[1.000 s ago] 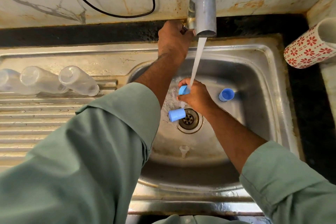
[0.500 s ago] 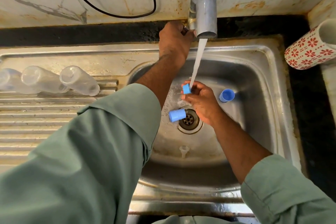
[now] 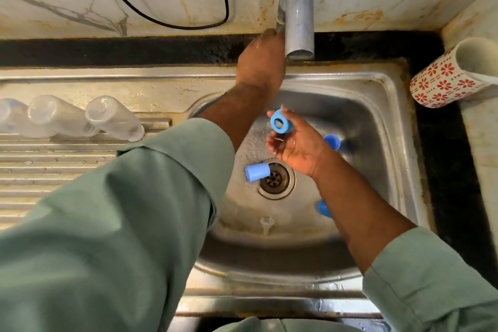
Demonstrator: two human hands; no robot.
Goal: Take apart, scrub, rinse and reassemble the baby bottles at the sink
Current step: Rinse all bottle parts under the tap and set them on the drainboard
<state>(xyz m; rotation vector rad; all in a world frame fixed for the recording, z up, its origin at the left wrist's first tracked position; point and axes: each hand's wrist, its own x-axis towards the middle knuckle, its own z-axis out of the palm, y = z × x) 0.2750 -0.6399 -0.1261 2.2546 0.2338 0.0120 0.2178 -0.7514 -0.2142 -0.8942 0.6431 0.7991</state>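
Note:
My right hand [image 3: 293,145] holds a blue bottle ring [image 3: 281,122] at its fingertips over the sink basin [image 3: 377,127], palm turned up. My left hand [image 3: 260,65] reaches to the back and grips the tap handle beside the grey spout [image 3: 299,8]; no water runs from it. A blue cap [image 3: 257,172] lies by the drain [image 3: 275,182]. Two more blue pieces [image 3: 332,141] [image 3: 322,208] show past my right arm. A clear teat [image 3: 266,224] lies in the basin's front. Three clear bottle bodies [image 3: 113,117] lie on the drainboard at left.
A white mug with red flowers [image 3: 452,75] lies tilted on the black counter at the right. A black cable [image 3: 161,19] hangs on the marble wall behind. The ribbed drainboard [image 3: 54,170] extends left of the basin.
The water stream has stopped. My right hand turned palm up and lifted the blue ring slightly, its opening now facing me. My left hand stays on the tap handle.

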